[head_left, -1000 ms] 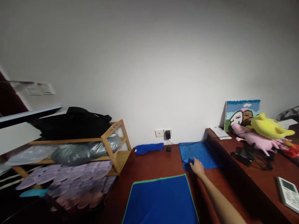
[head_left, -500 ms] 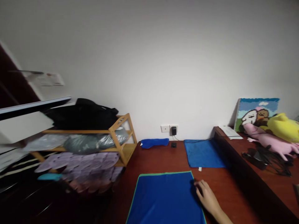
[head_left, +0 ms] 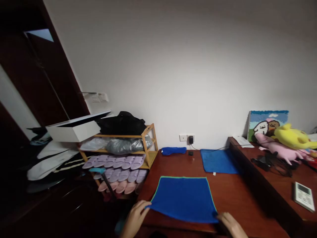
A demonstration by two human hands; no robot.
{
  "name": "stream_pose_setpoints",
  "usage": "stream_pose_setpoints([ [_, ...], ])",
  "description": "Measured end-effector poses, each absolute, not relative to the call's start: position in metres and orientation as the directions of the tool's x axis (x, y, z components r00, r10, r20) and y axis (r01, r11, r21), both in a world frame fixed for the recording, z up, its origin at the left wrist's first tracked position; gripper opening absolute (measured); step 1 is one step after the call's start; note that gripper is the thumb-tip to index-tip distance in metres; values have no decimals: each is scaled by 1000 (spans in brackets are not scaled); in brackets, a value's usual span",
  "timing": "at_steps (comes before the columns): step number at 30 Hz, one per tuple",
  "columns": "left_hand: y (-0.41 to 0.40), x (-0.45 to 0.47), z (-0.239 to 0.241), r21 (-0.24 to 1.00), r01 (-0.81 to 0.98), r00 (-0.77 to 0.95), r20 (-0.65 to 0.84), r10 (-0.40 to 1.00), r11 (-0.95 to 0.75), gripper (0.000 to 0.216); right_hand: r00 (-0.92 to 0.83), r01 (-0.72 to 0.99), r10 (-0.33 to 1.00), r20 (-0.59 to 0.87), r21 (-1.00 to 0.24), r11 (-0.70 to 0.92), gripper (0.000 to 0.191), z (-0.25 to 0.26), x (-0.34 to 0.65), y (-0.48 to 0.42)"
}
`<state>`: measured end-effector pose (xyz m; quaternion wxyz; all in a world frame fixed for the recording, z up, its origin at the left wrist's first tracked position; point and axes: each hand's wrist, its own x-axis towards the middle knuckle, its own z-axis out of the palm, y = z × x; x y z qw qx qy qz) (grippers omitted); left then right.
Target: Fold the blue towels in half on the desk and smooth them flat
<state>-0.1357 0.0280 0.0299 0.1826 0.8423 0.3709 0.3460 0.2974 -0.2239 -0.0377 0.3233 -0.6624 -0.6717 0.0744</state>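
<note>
A blue cloth with a green edge [head_left: 183,198] lies spread on the reddish-brown table. Its near edge curves between my two hands and looks slightly raised. My left hand [head_left: 135,216] pinches the near left corner between thumb and fingers. At the near right corner, my right hand [head_left: 230,223] has its fingers closed on the cloth, with the fingertips partly in shadow. Farther back on the table lie a second blue cloth with a white tag [head_left: 218,162] and a rolled blue cloth [head_left: 173,150] by the wall.
Left of the table [head_left: 170,165] stands a wooden rack [head_left: 150,148] with purple and pink slippers [head_left: 123,162] and a black bag [head_left: 123,124] on top. A raised ledge on the right holds plush toys [head_left: 277,148], cables [head_left: 274,165] and a white remote-like device [head_left: 304,196].
My left hand has come into view and holds the cloth's near left corner. My right hand has moved from the cloth's right side to its near right corner. The view has shifted left.
</note>
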Motion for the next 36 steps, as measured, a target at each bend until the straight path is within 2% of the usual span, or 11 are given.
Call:
stream_pose_setpoints([
  [3,33,-123,88,703,409,342,473,812,-582,35,216,824,849,483,-556,106,36,38,307,-228],
  [7,33,-107,165,884,170,199,401,894,-435,53,260,828,724,639,-533,173,36,144,320,-225],
  [10,25,-103,205,924,15,145,375,916,-381,59,269,832,694,668,-524,182,38,201,324,-232],
  [12,18,-104,221,926,-53,123,378,918,-374,59,277,820,704,654,-543,182,40,222,326,-242],
  [15,10,-105,235,938,-129,129,339,932,-323,63,289,780,742,605,-598,184,39,232,327,-255],
  [18,6,-106,242,955,-126,153,285,946,-268,61,261,757,783,565,-623,197,35,227,329,-261],
  [24,12,-123,237,946,81,155,300,941,-315,51,194,734,842,504,-644,216,32,197,327,-257],
  [27,25,-128,225,947,132,208,261,943,-292,50,209,639,895,393,-748,180,35,177,329,-250],
  [29,41,-122,217,952,147,258,225,939,-269,51,231,571,912,339,-806,155,36,171,332,-234],
  [32,72,-105,213,961,132,275,201,940,-244,54,281,556,887,367,-815,162,39,174,337,-188],
  [36,93,-94,231,938,107,100,319,942,-329,59,338,548,843,418,-816,185,50,191,337,-99],
])
